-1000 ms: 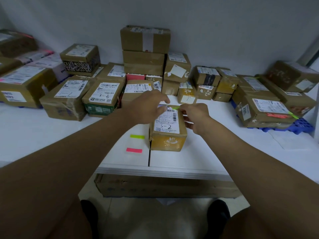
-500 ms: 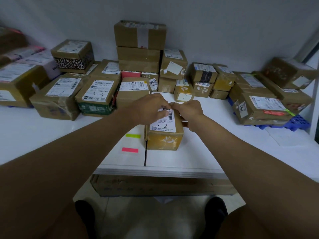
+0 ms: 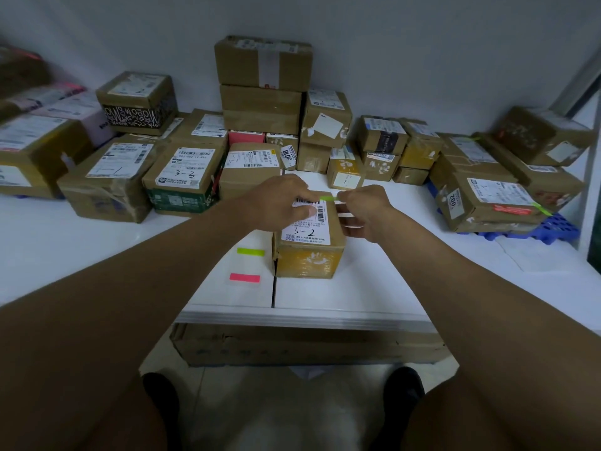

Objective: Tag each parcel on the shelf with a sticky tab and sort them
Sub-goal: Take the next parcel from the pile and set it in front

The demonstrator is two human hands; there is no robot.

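**Head view: green tab held over parcel 3-2**

Head view, landmark: the parcel marked "3-2" (image 3: 307, 236), standing near the front edge of the white shelf (image 3: 374, 288).

1. Hands. The left hand (image 3: 279, 203) rests on the far part of the parcel's top, thumb pressed on the shipping label (image 3: 309, 222), and its fingertips pinch one end of a green sticky tab (image 3: 328, 198). The right hand (image 3: 364, 209) pinches the other end of the tab between thumb and forefinger; its remaining fingers are curled beside the parcel's right face. The tab spans the gap between the hands, above the parcel's far top edge. Whether the tab touches the cardboard cannot be determined.

2. Supplies. Just left of the parcel, a green tab pad (image 3: 250, 252) lies on the shelf. A pink tab pad (image 3: 245, 278) lies nearer the front edge than the green one.

3. Stock. Behind and to the left of the parcel, a box marked "3-3" (image 3: 187, 177) sits among many others showing no tab from this angle. Well to the right, a box labelled "002" (image 3: 487, 203) carries a green tab at its right corner; that group appears sorted.

4. Progress, as a judgement. The task is at an early stage: at least one parcel is tagged, one is being tagged, and most remain. Parcel 3-2 still needs placement after tagging.
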